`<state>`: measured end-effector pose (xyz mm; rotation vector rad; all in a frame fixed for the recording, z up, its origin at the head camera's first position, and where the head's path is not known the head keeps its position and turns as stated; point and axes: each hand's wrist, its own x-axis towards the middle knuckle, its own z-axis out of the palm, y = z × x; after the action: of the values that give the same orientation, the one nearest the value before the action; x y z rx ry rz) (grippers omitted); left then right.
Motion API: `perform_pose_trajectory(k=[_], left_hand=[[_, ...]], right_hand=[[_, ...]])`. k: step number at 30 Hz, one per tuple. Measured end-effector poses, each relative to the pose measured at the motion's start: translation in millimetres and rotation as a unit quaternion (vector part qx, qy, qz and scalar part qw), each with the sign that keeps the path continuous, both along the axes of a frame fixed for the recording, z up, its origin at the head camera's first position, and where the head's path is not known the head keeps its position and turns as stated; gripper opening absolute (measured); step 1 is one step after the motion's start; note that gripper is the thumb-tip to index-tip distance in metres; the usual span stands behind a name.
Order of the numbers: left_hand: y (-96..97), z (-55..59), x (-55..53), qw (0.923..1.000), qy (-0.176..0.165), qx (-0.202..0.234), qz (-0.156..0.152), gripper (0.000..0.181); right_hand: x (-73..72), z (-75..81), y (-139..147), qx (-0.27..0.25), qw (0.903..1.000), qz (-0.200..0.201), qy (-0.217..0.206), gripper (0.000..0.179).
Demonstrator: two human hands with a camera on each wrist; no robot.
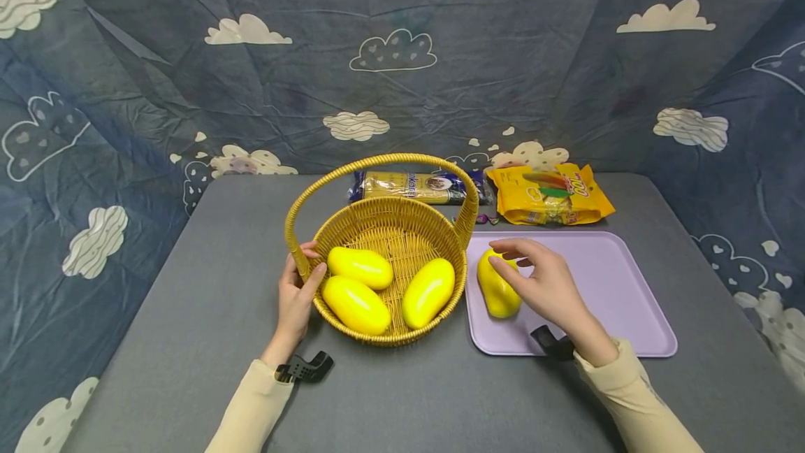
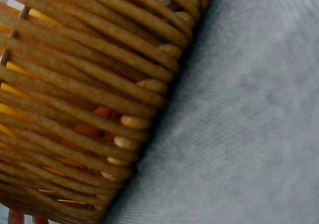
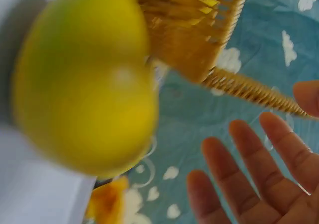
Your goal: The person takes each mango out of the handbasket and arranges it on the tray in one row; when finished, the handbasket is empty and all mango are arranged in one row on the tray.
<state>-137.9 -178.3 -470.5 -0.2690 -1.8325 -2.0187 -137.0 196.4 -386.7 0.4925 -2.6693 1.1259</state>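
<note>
A: The fingers (image 3: 259,157) of the right hand (image 1: 546,282) were nearly straight and a little apart, with nothing in their hold.

B: And what lay nearest them?

A: A yellow fruit (image 1: 499,296). It rested on the left part of the tray (image 1: 604,292), just beside the basket (image 1: 393,243). From above, the hand covered part of it, but the right wrist view showed a gap between fruit and fingertips, so it had not been taken up.

B: Was the left hand (image 1: 298,299) busy too?

A: It held the basket's left side by the foot of the handle (image 1: 380,159), thumb at the rim and fingers round the outside. How firm that grip was could not be told.

B: Then how far had the work come?

A: Well along, judging by how things lay. Three fruits sat in the basket: two close together at the left (image 1: 360,268) (image 1: 356,306), one at the right (image 1: 429,293). Only the one on the tray seemed left over.

B: And farther out?

A: A long packet (image 1: 405,187) lay beyond the basket, a yellow bag (image 1: 550,194) beyond the tray, and small wrapped sweets (image 1: 482,219) near the packet. Neither hand touched those. Cloud-printed cloth (image 1: 314,103) hung behind the table (image 1: 207,285).
</note>
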Motion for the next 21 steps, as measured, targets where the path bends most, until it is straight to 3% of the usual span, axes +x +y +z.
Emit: perform_pose_trajectory(k=[10, 21], left_hand=[[-0.9, -0.8, -0.6, 0.9999, 0.009, -0.002, -0.002, 0.023], [-0.9, -1.6, -0.7, 0.9999, 0.01, -0.001, 0.001, 0.021]], right_hand=[[-9.7, 27.6, -45.4, -0.003, 0.9958, 0.091, 0.003, 0.022], [-32.8, 52.3, -91.2, 0.115, 0.9749, 0.19, -0.018, 0.027]])
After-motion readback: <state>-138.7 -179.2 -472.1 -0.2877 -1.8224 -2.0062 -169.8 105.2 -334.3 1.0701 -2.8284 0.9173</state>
